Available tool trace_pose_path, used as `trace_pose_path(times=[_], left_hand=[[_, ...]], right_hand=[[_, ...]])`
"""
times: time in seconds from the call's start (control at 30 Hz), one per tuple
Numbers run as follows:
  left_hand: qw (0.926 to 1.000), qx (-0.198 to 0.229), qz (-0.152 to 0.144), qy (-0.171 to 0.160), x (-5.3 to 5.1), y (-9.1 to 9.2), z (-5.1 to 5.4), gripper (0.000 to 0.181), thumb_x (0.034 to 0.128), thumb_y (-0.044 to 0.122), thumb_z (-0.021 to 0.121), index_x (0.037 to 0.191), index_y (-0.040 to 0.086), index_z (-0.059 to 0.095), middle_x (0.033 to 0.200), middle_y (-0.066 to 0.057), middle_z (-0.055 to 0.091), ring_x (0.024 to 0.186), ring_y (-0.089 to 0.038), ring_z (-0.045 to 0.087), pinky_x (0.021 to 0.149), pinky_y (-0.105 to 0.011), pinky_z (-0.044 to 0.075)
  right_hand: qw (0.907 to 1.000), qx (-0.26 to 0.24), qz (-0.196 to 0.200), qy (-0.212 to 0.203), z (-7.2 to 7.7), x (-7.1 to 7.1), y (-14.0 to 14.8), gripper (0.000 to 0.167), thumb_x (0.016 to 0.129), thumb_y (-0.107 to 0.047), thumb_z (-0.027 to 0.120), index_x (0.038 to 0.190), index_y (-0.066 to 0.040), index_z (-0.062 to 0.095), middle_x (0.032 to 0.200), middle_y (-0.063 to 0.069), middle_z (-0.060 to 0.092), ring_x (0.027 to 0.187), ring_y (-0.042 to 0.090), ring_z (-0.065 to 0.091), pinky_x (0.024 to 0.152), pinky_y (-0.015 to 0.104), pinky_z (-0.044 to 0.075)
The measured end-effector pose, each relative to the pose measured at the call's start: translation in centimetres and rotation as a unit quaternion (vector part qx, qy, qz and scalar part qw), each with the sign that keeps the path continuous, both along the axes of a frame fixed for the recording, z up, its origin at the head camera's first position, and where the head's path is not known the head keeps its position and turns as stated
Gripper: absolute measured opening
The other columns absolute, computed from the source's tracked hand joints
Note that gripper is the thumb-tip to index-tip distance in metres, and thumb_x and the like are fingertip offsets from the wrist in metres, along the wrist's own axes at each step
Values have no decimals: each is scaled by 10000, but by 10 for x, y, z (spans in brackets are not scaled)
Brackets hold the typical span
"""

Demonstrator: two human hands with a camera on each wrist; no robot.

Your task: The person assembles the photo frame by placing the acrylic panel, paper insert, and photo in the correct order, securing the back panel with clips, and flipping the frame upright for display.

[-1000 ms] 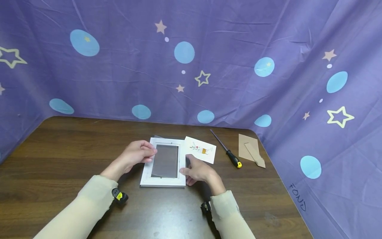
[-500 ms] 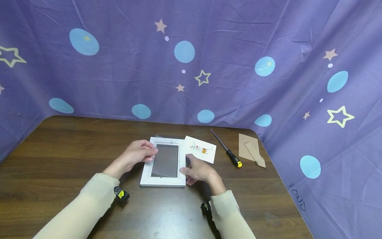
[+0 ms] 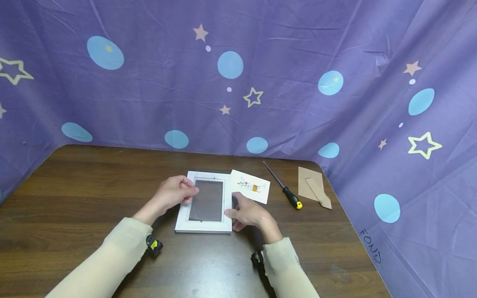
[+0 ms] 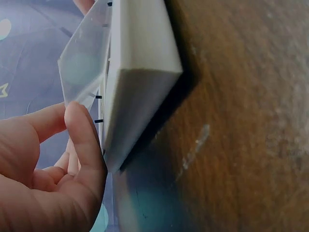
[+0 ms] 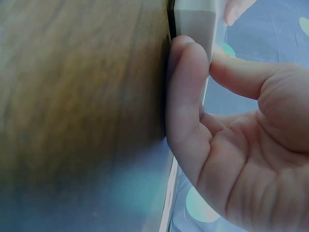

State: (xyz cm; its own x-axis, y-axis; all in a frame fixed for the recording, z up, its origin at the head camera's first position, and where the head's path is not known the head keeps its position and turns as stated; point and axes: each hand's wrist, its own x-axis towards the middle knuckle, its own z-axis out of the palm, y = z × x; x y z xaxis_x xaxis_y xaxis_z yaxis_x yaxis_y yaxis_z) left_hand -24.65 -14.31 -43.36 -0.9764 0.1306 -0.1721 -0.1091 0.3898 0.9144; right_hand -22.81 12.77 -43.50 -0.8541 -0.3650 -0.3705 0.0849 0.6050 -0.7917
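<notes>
A white picture frame (image 3: 208, 227) lies flat on the table in the head view, with its back side and small dark tabs (image 4: 99, 97) facing up. My left hand (image 3: 172, 193) pinches a clear sheet (image 4: 84, 55) between thumb and fingers at the frame's left side. In the left wrist view the sheet tilts up from the frame's back. My right hand (image 3: 249, 212) grips the frame's right edge, thumb on top and fingers along the side (image 5: 188, 92). Some fingertips of the right hand are hidden.
A white card (image 3: 253, 187) with a printed plant touches the frame's upper right. Farther right lie a black-and-yellow screwdriver (image 3: 288, 195) and a brown backing board (image 3: 306, 178) with a stand leg (image 3: 318, 193). A purple curtain (image 3: 283, 120) borders the brown table (image 3: 93, 186).
My left hand has shifted slightly right and down with the clear sheet. The sheet's corner no longer shows beyond the frame's top edge. My right hand and the frame have stayed put.
</notes>
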Motion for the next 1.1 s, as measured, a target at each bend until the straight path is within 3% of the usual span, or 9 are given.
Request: trace_pose_path(times=[0.2,0.4,0.57,0.77,1.1], left_hand=[[9971,-658,53,387,1,3,0,258,963,197,784,1069,4,649,756,-71,692,600,-134,627,592,-279,559],[9887,-1371,-11,607,1,6,0,272,965,246,776,1056,27,643,707,-43,671,564,-156,617,603,-304,500],[9830,-1687,-109,713,0,8,2,290,968,250,768,1072,19,627,695,-41,668,559,-162,620,610,-313,492],[9766,-2006,-140,758,0,11,7,279,961,233,777,1044,13,627,672,-37,673,552,-153,641,594,-307,500],[9698,-2354,-341,532,4,14,16,307,946,213,787,1083,-12,629,651,-58,663,569,-173,623,604,-311,488]], right_hand=[[10000,-23,21,26,0,1,0,746,1051,-149,685,1641,12,257,831,187,677,621,242,686,587,392,639],[10000,-56,19,28,-1,1,0,742,1052,-147,683,1640,12,260,828,187,679,618,241,687,585,390,638],[10000,-61,-1,7,-1,0,1,742,1053,-149,682,1641,6,259,848,188,675,621,238,689,588,388,639],[9999,-100,-11,16,-1,1,1,748,1046,-137,691,1638,14,260,847,196,666,617,242,686,578,392,636],[9998,-187,14,7,-2,2,0,733,1050,-125,681,1632,25,262,836,196,661,600,231,675,572,390,635]])
